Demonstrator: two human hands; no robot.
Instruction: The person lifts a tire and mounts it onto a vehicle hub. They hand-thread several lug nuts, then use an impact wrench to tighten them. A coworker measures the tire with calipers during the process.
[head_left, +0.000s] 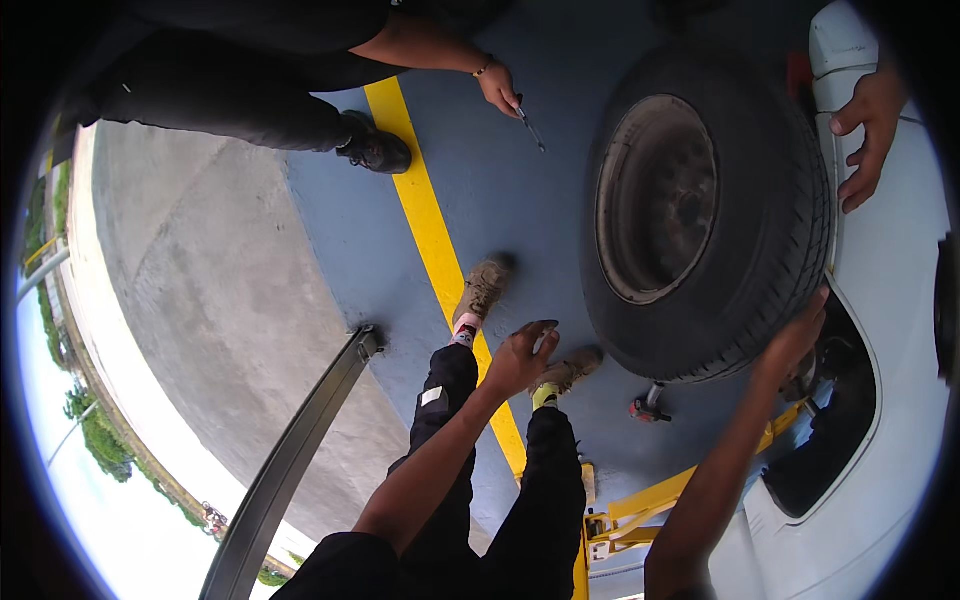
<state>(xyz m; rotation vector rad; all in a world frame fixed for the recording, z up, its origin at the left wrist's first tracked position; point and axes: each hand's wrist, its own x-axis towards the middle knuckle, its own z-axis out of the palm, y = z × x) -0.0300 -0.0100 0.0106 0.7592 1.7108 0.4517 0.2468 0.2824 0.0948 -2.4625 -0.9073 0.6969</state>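
Observation:
A black tyre on a rusty steel rim (pixel 735 290) stands beside a white vehicle (pixel 840 520). My right hand (pixel 800 330) grips the tyre's lower right tread, next to the open wheel arch. My left hand (pixel 522 355) is closed, left of the tyre's lower edge, on something small that I cannot make out. A co-worker's hand (pixel 500 88) at the top holds a slim metal tool (pixel 532 130). Another person's hand (pixel 868 130) is by the vehicle at upper right, above the tyre's right side. A red tool (pixel 645 408) lies on the floor below the tyre.
The blue floor (pixel 520 210) has a yellow line (pixel 420 210) and borders grey concrete (pixel 190 280). My shoes are near the line. A co-worker's legs (pixel 230 110) are at upper left. A metal beam (pixel 290 460) runs at lower left, and yellow lift arms (pixel 650 495) reach under the vehicle.

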